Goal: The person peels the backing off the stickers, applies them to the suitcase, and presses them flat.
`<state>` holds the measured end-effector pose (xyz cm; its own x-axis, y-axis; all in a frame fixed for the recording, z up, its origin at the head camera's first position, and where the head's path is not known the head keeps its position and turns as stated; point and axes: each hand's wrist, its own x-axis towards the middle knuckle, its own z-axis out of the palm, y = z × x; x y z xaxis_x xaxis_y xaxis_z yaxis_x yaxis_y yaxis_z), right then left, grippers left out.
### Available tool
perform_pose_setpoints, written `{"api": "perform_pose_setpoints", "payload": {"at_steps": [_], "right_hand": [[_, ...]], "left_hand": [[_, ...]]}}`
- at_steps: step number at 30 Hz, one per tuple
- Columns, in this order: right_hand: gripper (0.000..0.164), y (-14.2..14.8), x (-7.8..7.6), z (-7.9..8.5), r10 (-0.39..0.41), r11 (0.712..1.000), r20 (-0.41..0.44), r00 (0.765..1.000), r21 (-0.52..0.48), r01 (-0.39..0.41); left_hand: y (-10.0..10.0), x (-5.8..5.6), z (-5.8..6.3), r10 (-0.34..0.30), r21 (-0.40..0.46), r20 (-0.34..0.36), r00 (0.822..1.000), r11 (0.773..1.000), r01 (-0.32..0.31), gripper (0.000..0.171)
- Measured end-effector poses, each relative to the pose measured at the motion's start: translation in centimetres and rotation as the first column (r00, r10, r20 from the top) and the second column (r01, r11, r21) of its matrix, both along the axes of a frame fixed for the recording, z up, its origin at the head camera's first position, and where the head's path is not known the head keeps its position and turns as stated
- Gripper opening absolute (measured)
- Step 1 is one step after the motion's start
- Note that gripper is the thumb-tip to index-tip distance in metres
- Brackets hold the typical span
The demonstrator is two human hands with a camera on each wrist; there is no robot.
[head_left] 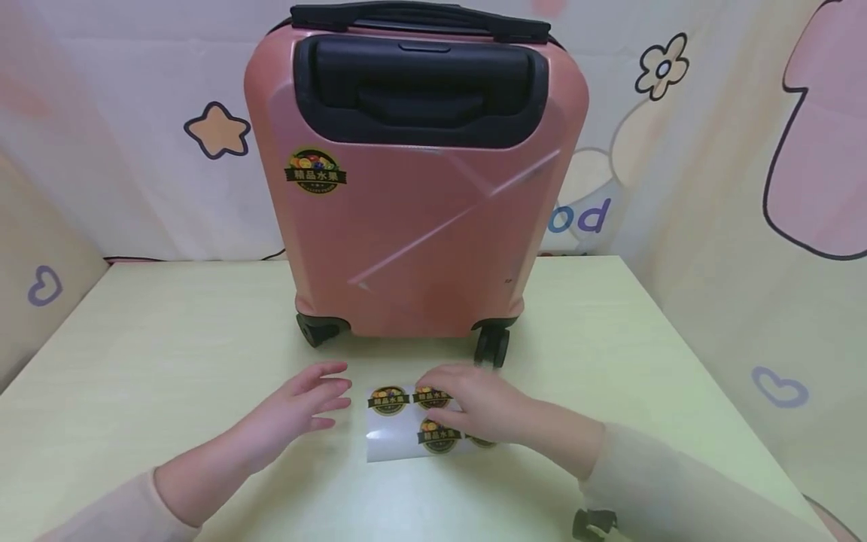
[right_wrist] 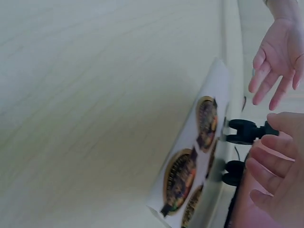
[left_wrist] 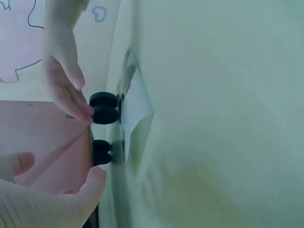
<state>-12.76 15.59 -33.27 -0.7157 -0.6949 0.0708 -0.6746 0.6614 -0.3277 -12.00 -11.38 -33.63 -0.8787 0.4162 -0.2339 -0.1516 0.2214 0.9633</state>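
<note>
From my remote post I record the right hand (head_left: 482, 403) raised over the sticker sheet (head_left: 393, 446), fingers loosely bent, thumb apart from them. The sheet lies beneath this hand on the table (head_left: 169, 324), extending to the hand's left. Further left, I note the left hand (head_left: 301, 403), fingers spread, near the sheet. Beyond both hands I find the pink suitcase (head_left: 433, 241) upright, one fruit sticker (head_left: 316, 172) at its upper left.
</note>
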Motion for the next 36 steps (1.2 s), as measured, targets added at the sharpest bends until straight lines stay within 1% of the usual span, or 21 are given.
{"api": "perform_pose_setpoints", "payload": {"at_steps": [1, 4, 7, 11, 13, 16, 20, 22, 24, 28, 30, 33, 36], "right_hand": [[0.033, -0.2, -0.1, -0.2, -0.012, 1.000, 0.012, 1.000, 0.010, 0.012], [0.036, -0.8, -0.5, -0.7, -0.042, 0.998, 0.044, 0.998, 0.038, 0.041], [0.039, -1.3, -0.8, -1.2, -0.071, 0.995, 0.076, 0.995, 0.078, 0.065], [0.041, -1.7, -1.0, -1.8, -0.093, 0.989, 0.095, 0.991, 0.122, 0.081], [0.042, -1.7, -1.1, -2.1, -0.094, 0.988, 0.097, 0.991, 0.129, 0.081], [0.042, -1.7, -1.2, -2.4, -0.087, 0.988, 0.092, 0.992, 0.137, 0.074], [0.044, -1.6, -1.3, -2.7, -0.086, 0.987, 0.107, 0.991, 0.148, 0.070], [0.045, -1.6, -1.3, -2.8, -0.094, 0.986, 0.116, 0.989, 0.149, 0.076], [0.046, -1.5, -1.3, -2.9, -0.105, 0.986, 0.128, 0.986, 0.142, 0.087], [0.046, -1.4, -1.3, -2.9, -0.118, 0.988, 0.124, 0.985, 0.110, 0.104], [0.045, -1.4, -1.4, -2.9, -0.121, 0.990, 0.114, 0.986, 0.086, 0.111], [0.044, -1.4, -1.3, -2.8, -0.131, 0.991, 0.082, 0.988, 0.049, 0.127], [0.043, -1.3, -1.1, -2.7, -0.142, 0.990, 0.049, 0.989, 0.015, 0.141]], "left_hand": [[0.0, 0.1, -0.2, 0.013, 0.015, 0.042, 0.999, 1.000, -0.013, 0.058], [0.3, 0.4, -0.8, 0.043, 0.054, 0.129, 0.991, 0.997, -0.050, 0.060], [0.7, 0.5, -1.2, 0.064, 0.101, 0.191, 0.980, 0.991, -0.084, 0.063], [1.2, 0.3, -1.9, 0.081, 0.140, 0.246, 0.966, 0.983, -0.118, 0.068], [1.3, 0.1, -2.2, 0.082, 0.157, 0.255, 0.963, 0.980, -0.125, 0.069], [1.5, -0.2, -2.5, 0.070, 0.181, 0.253, 0.965, 0.976, -0.118, 0.069], [1.8, -0.3, -2.7, 0.063, 0.200, 0.247, 0.967, 0.973, -0.115, 0.065], [2.1, -0.4, -2.6, 0.072, 0.205, 0.254, 0.964, 0.971, -0.126, 0.064], [2.5, -0.4, -2.6, 0.094, 0.210, 0.270, 0.958, 0.966, -0.154, 0.064], [3.3, -0.6, -2.8, 0.155, 0.234, 0.304, 0.940, 0.944, -0.231, 0.066], [3.5, -0.7, -3.0, 0.190, 0.244, 0.301, 0.934, 0.932, -0.268, 0.066], [4.0, -0.8, -3.2, 0.207, 0.293, 0.282, 0.937, 0.911, -0.290, 0.066], [4.5, -0.9, -3.5, 0.210, 0.337, 0.262, 0.942, 0.895, -0.293, 0.067]]}}
